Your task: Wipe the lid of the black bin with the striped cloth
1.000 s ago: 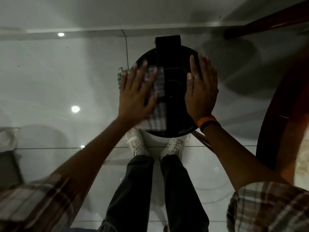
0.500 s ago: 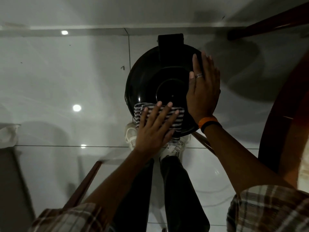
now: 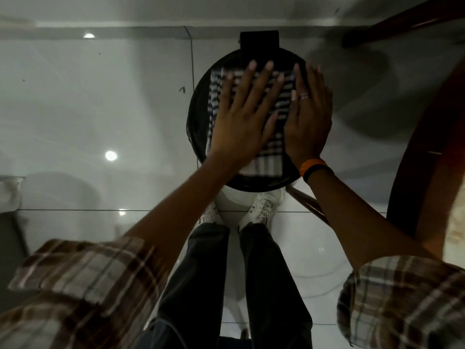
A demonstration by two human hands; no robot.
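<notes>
The black bin's round lid [image 3: 198, 122] lies just beyond my feet, with a black hinge block [image 3: 259, 42] at its far edge. The striped cloth [image 3: 268, 163] is spread over the middle of the lid. My left hand [image 3: 241, 119] lies flat on the cloth, fingers spread, pressing it down. My right hand [image 3: 310, 119], with a ring and an orange wristband, rests flat on the lid's right side, touching the cloth's right edge. Most of the lid's centre is hidden under cloth and hands.
Glossy white floor tiles [image 3: 100, 109] surround the bin, and a wall base runs along the top. A dark wooden round table [image 3: 415, 177] stands close on the right, with a wooden leg [image 3: 308, 204] by my right shoe [image 3: 263, 210]. Another wooden bar [image 3: 402, 23] crosses the top right.
My left hand has pushed the cloth from the lid's near edge up toward the hinge, and the cloth now covers more of the lid. My right hand has stayed on the right side.
</notes>
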